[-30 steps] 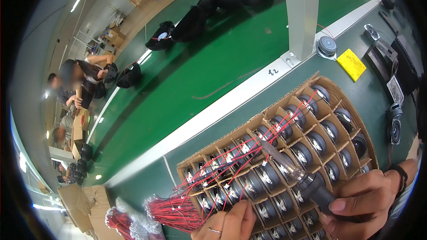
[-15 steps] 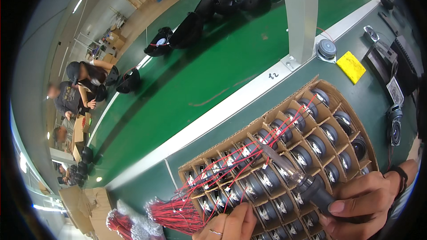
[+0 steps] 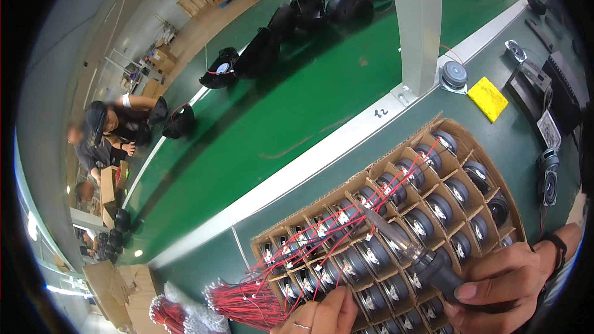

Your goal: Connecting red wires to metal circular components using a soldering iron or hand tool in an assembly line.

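My right hand (image 3: 501, 287) grips a soldering iron (image 3: 433, 266) by its black handle. A see-through collar sits ahead of the handle, and the dark tapered tip reaches over the speakers. Nearer the lower edge, my left hand (image 3: 325, 312) is closed, with its fingertips pinched at a thin red wire; the pinch itself is partly hidden. Both hands are over a cardboard box (image 3: 440, 122) with dividers, holding several small round speakers (image 3: 421, 222) in its cells. Red wires (image 3: 396, 188) with white ends lie across the speakers, running from upper right to lower left.
Bundles of red wires (image 3: 244, 300) lie left of the box. A yellow sponge (image 3: 487, 99), a loose speaker (image 3: 453, 75) and speaker parts (image 3: 548, 176) are at the right. Beyond a metal post (image 3: 421, 25), a green conveyor (image 3: 278, 130) carries black shells (image 3: 257, 52). People (image 3: 108, 127) work far left.
The view has shifted slightly. Both hands and the soldering iron stay almost in place over the box. At far left, a person has leaned forward.
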Available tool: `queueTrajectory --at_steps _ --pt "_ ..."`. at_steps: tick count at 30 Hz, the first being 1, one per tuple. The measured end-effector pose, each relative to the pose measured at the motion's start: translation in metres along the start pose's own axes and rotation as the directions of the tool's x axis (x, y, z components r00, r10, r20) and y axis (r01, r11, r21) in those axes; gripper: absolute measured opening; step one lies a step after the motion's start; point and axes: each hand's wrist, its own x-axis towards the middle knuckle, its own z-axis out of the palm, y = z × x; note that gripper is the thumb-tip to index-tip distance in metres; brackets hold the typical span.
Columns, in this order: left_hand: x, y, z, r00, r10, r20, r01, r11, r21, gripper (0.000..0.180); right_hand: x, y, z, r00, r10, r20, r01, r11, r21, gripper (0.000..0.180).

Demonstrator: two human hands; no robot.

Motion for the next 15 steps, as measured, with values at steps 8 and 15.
queueTrajectory --at_steps 8,15 --pt "0.0 0.001 0.0005 1.0 0.005 0.0 -0.005 1.0 -0.01 0.02 0.0013 -0.0007 -0.0029 1.0 -0.003 0.007 0.003 1.0 -0.015 0.028" --pt "-0.0015 0.0006 0.0006 1.0 0.014 0.002 -0.014 1.0 0.007 0.02 0.0002 -0.0016 -0.0012 1.0 0.003 -0.012 -0.003 1.0 -0.006 0.027"
